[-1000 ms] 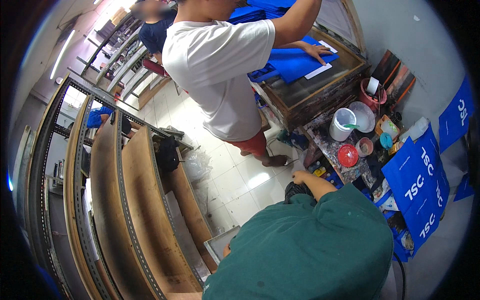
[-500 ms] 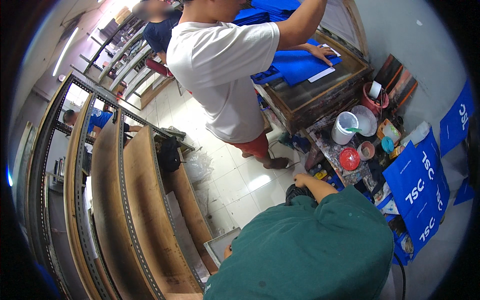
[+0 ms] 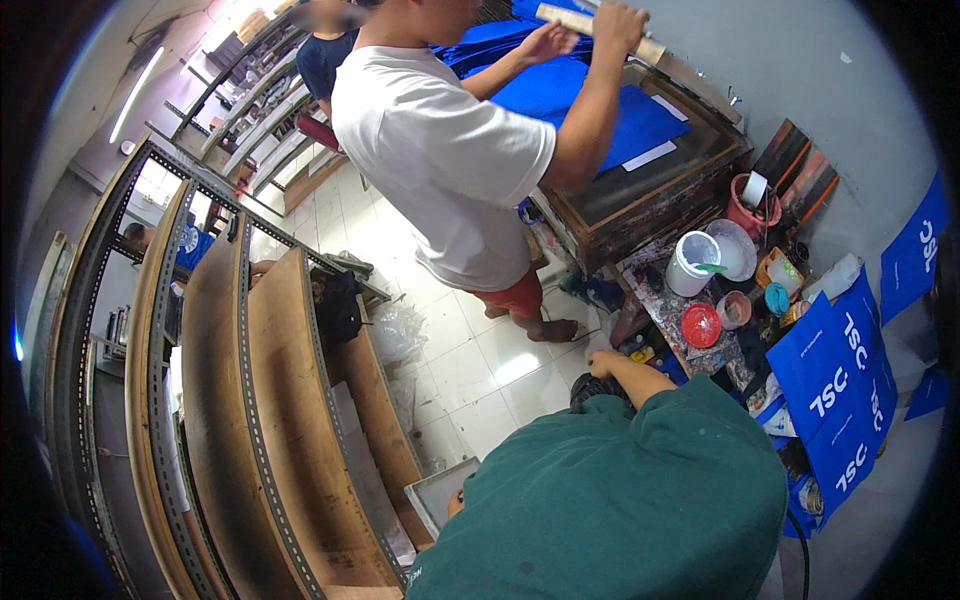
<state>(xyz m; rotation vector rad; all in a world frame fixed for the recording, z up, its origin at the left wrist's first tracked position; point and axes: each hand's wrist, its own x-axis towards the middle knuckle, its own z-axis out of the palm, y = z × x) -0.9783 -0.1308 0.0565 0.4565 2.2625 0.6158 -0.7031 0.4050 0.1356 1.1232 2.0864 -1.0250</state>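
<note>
Neither of my own hands shows in the head view. Nearest to me, a person in a green shirt (image 3: 620,490) bends forward with their back to me. One of that person's hands (image 3: 602,362) is by their dark hair; the other (image 3: 456,502) is at a grey flat framed panel (image 3: 435,495), mostly hidden by the body. Beyond, a person in a white shirt (image 3: 440,150) stands at a worktable. That person's raised hand (image 3: 620,30) grips a pale wooden bar (image 3: 565,18). Blue fabric sheets (image 3: 640,125) lie over white strips (image 3: 650,156) on the table.
Wooden shelves (image 3: 290,400) on slotted metal posts fill the left. A paint-stained stand (image 3: 640,270) on the right holds a white bucket (image 3: 692,265) and a red tub (image 3: 700,325). Blue printed sheets (image 3: 830,390) hang at the right. Two more people are farther back.
The white-shirted person's hand has left the blue fabric and risen. The wooden bar now shows in that person's grip. The green-shirted person has barely moved.
</note>
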